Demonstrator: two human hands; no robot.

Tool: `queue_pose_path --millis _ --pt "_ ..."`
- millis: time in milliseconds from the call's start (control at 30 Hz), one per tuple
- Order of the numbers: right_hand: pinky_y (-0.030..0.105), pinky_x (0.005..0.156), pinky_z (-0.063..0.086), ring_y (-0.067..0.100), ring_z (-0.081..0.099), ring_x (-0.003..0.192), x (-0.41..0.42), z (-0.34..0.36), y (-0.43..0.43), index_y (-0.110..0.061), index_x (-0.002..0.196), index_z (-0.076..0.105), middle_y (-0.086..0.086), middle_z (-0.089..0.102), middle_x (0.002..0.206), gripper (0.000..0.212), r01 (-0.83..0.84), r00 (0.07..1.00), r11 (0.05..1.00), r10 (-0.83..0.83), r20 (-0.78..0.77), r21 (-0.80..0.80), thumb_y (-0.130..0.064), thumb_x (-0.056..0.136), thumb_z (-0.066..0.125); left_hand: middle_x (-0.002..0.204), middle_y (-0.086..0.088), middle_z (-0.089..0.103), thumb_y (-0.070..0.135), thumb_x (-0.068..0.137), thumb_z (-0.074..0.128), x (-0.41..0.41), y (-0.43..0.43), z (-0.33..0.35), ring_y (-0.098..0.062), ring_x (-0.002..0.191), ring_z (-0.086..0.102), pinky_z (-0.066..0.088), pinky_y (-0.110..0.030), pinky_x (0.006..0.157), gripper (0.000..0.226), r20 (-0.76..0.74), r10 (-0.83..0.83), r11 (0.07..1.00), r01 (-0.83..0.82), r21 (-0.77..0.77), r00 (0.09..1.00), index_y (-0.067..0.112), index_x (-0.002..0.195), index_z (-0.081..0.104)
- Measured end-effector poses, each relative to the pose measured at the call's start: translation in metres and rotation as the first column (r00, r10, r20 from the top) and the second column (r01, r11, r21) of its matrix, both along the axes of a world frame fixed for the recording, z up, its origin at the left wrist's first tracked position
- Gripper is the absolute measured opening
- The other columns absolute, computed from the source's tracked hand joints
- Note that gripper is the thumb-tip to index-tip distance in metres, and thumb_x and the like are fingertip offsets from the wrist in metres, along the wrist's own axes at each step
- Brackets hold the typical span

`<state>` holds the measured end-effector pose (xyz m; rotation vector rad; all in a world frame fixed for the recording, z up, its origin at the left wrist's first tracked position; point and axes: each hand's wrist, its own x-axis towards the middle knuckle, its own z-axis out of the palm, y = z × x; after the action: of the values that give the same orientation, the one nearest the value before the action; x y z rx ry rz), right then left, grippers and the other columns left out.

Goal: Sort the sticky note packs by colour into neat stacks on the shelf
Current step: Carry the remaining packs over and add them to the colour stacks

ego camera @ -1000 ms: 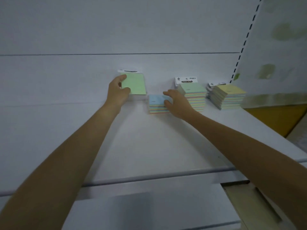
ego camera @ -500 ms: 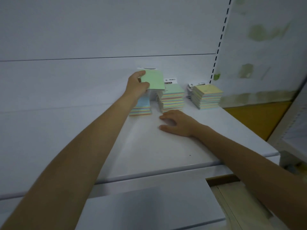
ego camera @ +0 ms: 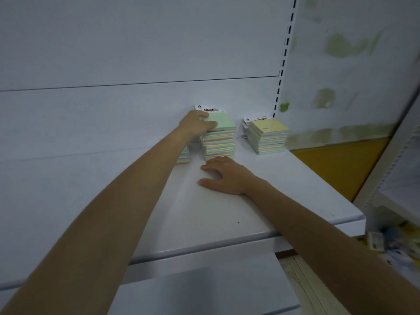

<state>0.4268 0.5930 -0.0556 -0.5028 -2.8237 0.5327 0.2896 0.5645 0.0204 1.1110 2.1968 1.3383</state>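
A green sticky note pack (ego camera: 223,121) with a white header card lies on top of the green stack (ego camera: 219,144) at the back of the white shelf (ego camera: 227,212). My left hand (ego camera: 195,123) holds that pack at its left edge, thumb on top. To the right stands the yellow stack (ego camera: 268,135). A short blue-topped stack (ego camera: 184,156) is mostly hidden behind my left forearm. My right hand (ego camera: 223,175) rests flat on the shelf just in front of the green stack, holding nothing.
The shelf's back panel rises behind the stacks, with a slotted upright (ego camera: 284,64) at the right. The shelf's right end (ego camera: 354,214) drops off toward a yellow wall and a lower shelf with mixed goods (ego camera: 400,244).
My left hand carried the green pack rightward from the back wall and lowered it onto the green stack. My right hand left the blue stack and settled flat on the shelf.
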Motion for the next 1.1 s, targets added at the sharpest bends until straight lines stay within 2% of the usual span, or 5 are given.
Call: queue_pose_path --millis 200,333,567,900,1100 --pt "0.031 0.11 0.027 0.015 0.033 0.134 0.0 0.0 0.0 -0.024 0.129 0.05 -0.003 0.044 0.141 0.055 0.002 1.0 1.0 -0.002 -0.008 -0.011 -0.051 0.082 0.057 0.078 0.002 0.052 0.024 0.084 0.061 -0.004 0.003 -0.001 -0.02 0.095 0.048 0.041 -0.024 0.069 0.015 -0.058 0.024 0.997 -0.028 -0.071 0.998 0.026 0.071 0.053" --pt "0.031 0.11 0.028 0.014 0.033 0.134 0.0 -0.001 0.001 -0.024 0.129 0.049 -0.004 0.044 0.141 0.056 -0.002 1.0 1.0 0.002 -0.016 -0.003 -0.052 0.081 0.057 0.142 -0.009 0.045 0.046 0.077 0.054 -0.005 -0.009 -0.002 -0.021 0.133 0.041 0.033 -0.035 0.112 0.062 -0.069 0.043 0.999 -0.044 -0.006 0.997 0.016 0.132 0.049" --pt "0.016 0.1 0.03 0.015 0.047 0.121 -0.008 0.013 -0.014 -0.015 0.124 0.054 0.005 0.052 0.129 0.049 -0.03 0.932 0.999 0.012 -0.362 -0.043 -0.034 0.081 0.065 0.125 -0.022 0.049 0.031 0.094 0.044 -0.04 -0.074 -0.031 -0.031 0.112 0.055 0.04 -0.036 0.102 0.039 -0.375 0.223 0.975 -0.203 0.092 0.9 0.017 0.13 0.049" --pt "0.037 0.115 0.023 0.029 0.029 0.136 -0.093 0.019 -0.034 -0.016 0.137 0.036 0.018 0.032 0.143 0.063 0.15 0.971 0.969 -0.181 -0.153 -0.195 -0.029 0.082 0.063 0.137 -0.016 0.046 0.021 0.092 0.051 -0.064 -0.113 -0.053 -0.026 0.111 0.054 0.035 -0.023 0.088 0.045 -0.226 0.166 0.986 -0.164 0.028 0.96 0.017 0.135 0.043" --pt "0.027 0.106 0.028 0.027 0.039 0.131 -0.101 0.006 -0.037 -0.005 0.134 0.04 0.017 0.042 0.14 0.054 0.196 0.95 0.944 -0.25 -0.188 -0.266 -0.012 0.084 0.057 0.138 -0.011 0.05 0.018 0.086 0.061 -0.064 -0.113 -0.078 -0.025 0.117 0.056 0.04 -0.021 0.092 0.058 -0.234 0.016 0.999 -0.027 -0.047 0.972 0.009 0.139 0.037"
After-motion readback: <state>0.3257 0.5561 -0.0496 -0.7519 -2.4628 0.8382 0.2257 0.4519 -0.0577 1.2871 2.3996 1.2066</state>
